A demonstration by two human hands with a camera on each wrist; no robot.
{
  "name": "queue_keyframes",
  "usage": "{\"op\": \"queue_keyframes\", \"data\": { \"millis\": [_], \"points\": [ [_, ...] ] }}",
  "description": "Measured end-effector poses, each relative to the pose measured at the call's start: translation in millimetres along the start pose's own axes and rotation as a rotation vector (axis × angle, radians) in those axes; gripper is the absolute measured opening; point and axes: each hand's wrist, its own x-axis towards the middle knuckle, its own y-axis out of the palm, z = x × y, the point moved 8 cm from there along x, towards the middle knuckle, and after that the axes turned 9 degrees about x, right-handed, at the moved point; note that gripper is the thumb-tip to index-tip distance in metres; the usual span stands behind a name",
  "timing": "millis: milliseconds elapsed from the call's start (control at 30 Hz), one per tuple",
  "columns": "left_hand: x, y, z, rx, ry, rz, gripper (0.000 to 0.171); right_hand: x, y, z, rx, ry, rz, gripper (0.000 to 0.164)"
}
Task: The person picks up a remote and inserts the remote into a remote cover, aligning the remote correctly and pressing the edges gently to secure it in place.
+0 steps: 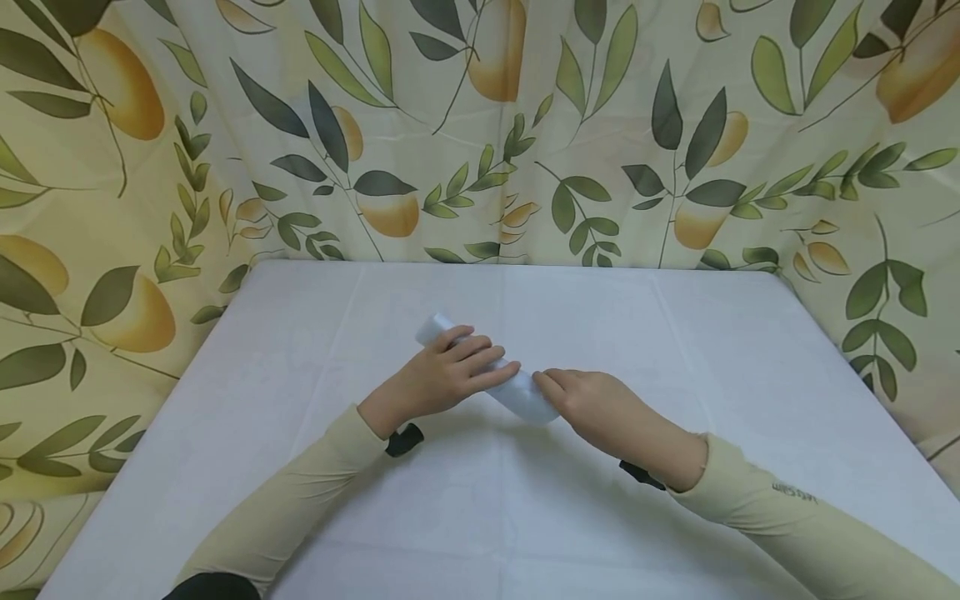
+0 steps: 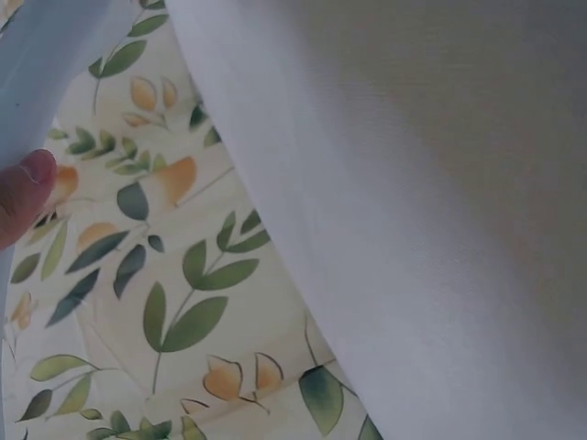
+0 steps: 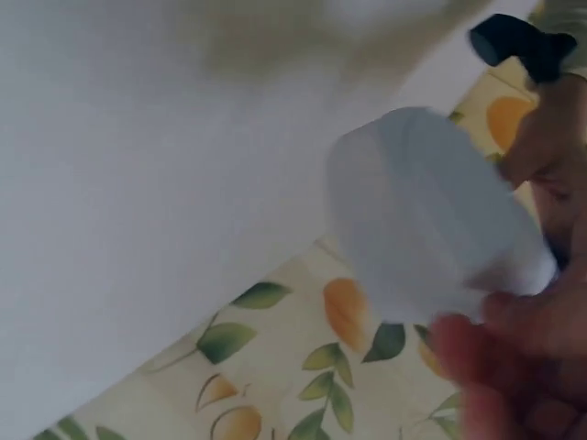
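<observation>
A pale bluish-white rolled sheet [image 1: 521, 398] slants across the space above the middle of the table, its upper end towards the far left. My left hand [image 1: 442, 375] grips it round the middle, fingers laid over the top. At the lower right end, my right hand [image 1: 600, 408] pinches the edge between thumb and fingers. The right wrist view shows the near end of the roll [image 3: 413, 202] as a wide rounded shape with blurred fingertips [image 3: 459, 344] at its edge. Part of the roll [image 2: 46, 73] and one fingertip appear at the left of the left wrist view.
A white cloth [image 1: 420, 517] covers the table beneath both hands. Behind and to the sides hangs a curtain [image 1: 450, 167] printed with leaves and fruit. Black straps [image 1: 405, 440] sit at both wrists, and a dark rounded object [image 1: 213, 586] shows at the bottom left.
</observation>
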Motion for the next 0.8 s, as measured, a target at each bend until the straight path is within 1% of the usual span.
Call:
{"op": "queue_keyframes", "data": {
  "millis": [67,100,167,200,233,300,367,433,600,667,800],
  "points": [
    [-1.8,1.1,1.1,-0.028,-0.008,0.0,0.051,-2.4,-1.0,3.8,-0.078,-0.105,-0.066,0.044],
    [-2.8,2.3,2.3,-0.06,-0.019,0.005,0.051,-4.3,-1.0,4.6,-0.107,-0.162,-0.103,0.036],
    [-5.0,5.4,6.2,-0.154,-0.055,0.026,0.053,-8.8,-2.3,4.5,-0.141,-0.267,-0.174,0.02],
    [-6.1,7.3,8.3,-0.21,-0.076,0.042,0.054,-11.5,-3.0,3.7,-0.147,-0.317,-0.208,0.016],
    [-7.1,9.7,10.4,-0.268,-0.097,0.061,0.056,-14.1,-3.7,2.6,-0.144,-0.364,-0.237,0.018],
    [-8.8,13.2,14.0,-0.368,-0.132,0.095,0.059,-18.8,-4.6,-0.5,-0.132,-0.442,-0.279,0.032],
    [-9.5,15.9,16.0,-0.429,-0.148,0.126,0.06,-22.2,-5.9,-4.3,-0.121,-0.495,-0.307,0.031],
    [-9.5,17.7,17.3,-0.476,-0.158,0.15,0.061,-24.6,-7.9,-9.1,-0.106,-0.523,-0.332,0.03],
    [-9.7,24.0,16.0,-0.587,-0.186,0.193,0.062,-29.2,-14.6,-15.8,-0.093,-0.593,-0.478,0.023],
    [-9.4,27.6,12.0,-0.617,-0.178,0.215,0.062,-30.9,-16.4,-14.1,-0.097,-0.64,-0.538,0.021],
    [-5.5,29.2,3.1,-0.652,-0.14,0.24,0.06,-34.4,-18.8,-6.3,-0.083,-0.749,-0.586,0.02]
  ]
}}
